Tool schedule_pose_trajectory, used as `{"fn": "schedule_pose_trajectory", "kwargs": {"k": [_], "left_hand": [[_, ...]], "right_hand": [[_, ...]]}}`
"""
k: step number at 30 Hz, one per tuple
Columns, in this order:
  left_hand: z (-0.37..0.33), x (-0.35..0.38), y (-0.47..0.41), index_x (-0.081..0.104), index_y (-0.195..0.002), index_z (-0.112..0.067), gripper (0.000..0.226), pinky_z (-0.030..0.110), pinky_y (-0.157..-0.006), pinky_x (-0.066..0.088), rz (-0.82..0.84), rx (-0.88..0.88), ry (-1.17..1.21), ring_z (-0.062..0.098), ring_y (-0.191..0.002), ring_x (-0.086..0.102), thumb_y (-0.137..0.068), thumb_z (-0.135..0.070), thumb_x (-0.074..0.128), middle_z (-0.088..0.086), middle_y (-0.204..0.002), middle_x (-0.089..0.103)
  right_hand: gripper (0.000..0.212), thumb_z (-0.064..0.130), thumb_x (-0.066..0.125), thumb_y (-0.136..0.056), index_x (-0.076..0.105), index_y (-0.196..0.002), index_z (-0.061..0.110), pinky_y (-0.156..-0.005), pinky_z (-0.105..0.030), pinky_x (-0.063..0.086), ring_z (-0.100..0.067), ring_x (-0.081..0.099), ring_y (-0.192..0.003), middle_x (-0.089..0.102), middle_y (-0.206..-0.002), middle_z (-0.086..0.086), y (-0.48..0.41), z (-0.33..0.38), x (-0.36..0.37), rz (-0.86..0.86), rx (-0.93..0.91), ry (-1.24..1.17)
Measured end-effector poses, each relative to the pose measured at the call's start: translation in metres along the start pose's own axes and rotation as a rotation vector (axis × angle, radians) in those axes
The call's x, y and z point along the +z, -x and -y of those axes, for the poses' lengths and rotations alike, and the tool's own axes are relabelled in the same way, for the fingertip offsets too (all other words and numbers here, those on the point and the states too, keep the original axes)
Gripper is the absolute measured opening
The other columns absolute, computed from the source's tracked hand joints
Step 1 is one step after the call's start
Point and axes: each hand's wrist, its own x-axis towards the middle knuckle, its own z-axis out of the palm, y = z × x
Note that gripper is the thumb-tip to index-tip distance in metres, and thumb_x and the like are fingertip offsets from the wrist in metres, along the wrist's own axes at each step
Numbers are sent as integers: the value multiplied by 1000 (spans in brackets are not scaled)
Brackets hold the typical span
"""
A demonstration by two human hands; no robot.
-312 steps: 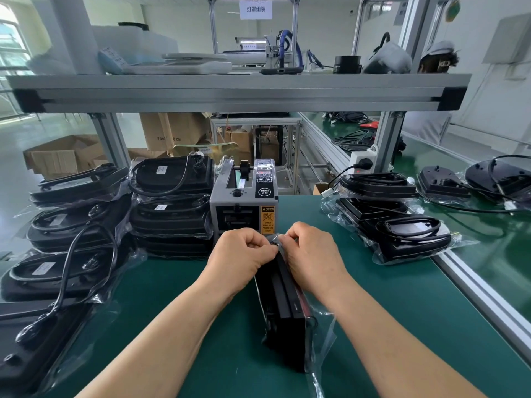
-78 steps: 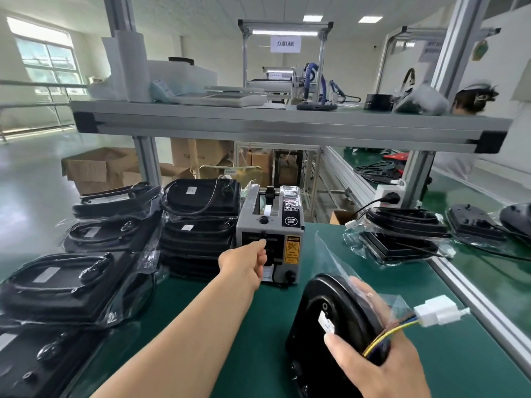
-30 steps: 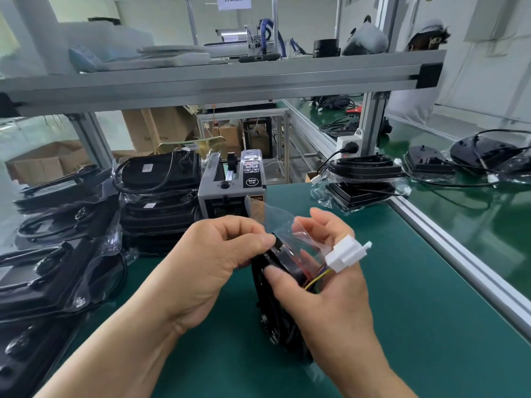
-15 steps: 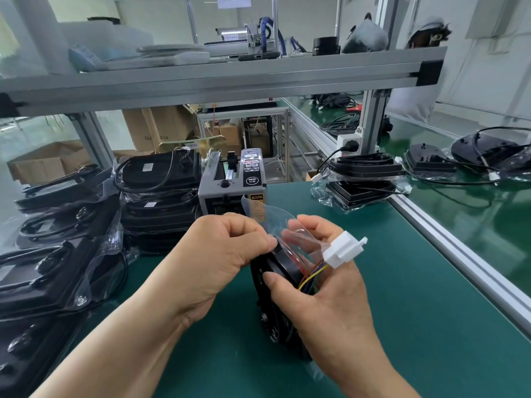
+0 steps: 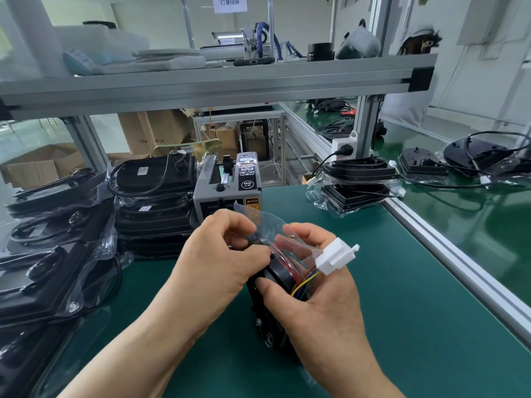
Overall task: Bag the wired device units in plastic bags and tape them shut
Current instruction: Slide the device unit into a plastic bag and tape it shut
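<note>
Before you lies a green worktop [image 5: 402, 282], bounded on your right by an aluminium rail [image 5: 459, 254]. Above it you see a grey shelf [image 5: 230, 84] carrying white foam sheets [image 5: 169, 60] and a black cylinder [image 5: 320, 51]. A white socket block [image 5: 343, 149] sits beside the right upright [image 5: 365, 124]. Cardboard boxes [image 5: 161, 130] stand on the floor beyond; a white sign [image 5: 230, 2] hangs overhead.

A green-topped workbench [image 5: 416, 297] sits under an aluminium-framed shelf [image 5: 230, 84]. Cardboard boxes [image 5: 161, 130] stand on the pale glossy floor [image 5: 31, 133] far left, with a white wall [image 5: 494, 90] at right.
</note>
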Motion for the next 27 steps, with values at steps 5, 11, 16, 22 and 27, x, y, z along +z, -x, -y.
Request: {"fn": "schedule_pose_trajectory", "kwargs": {"k": [5,11,16,22,27], "left_hand": [[4,9,6,70,-84,-32,27,19,-68,46,20,-95,217,0,-73,63,-58,-27,64,-6,-83,72],[9,20,1,71,-69,-21,12,27,-62,43,-36,-167,384,8,-67,60,-72,-10,66,-2,-71,68],[20,21,3,72,-88,-24,21,30,-65,48,-53,-239,423,9,-70,67,-69,-23,81,1,-84,74],[22,9,11,76,-100,-18,48,33,-67,58,65,-230,516,19,-84,74,-57,-40,80,9,-99,77],[31,-6,3,66,-122,-30,56,17,-82,56,16,53,158,5,-99,70,-71,-19,87,-6,-115,73]], "right_hand": [[58,13,78,-63,56,-109,42,-74,-25,58,-12,72,-87,73,-103,3,0,-2,-1,16,15,0],[70,18,78,-59,53,-121,39,-74,-14,53,-4,72,-88,73,-103,15,-3,-2,-3,57,125,-14],[39,41,72,-64,63,-100,54,-68,-15,52,-3,69,-77,74,-86,13,-2,4,-9,172,154,131],[44,38,71,-72,63,-115,47,-81,-19,55,-1,69,-91,73,-100,12,-3,-12,-1,211,37,113],[93,18,80,-77,30,-152,40,-114,-39,39,-8,45,-139,46,-151,17,-6,-50,-4,377,72,-72]]}}
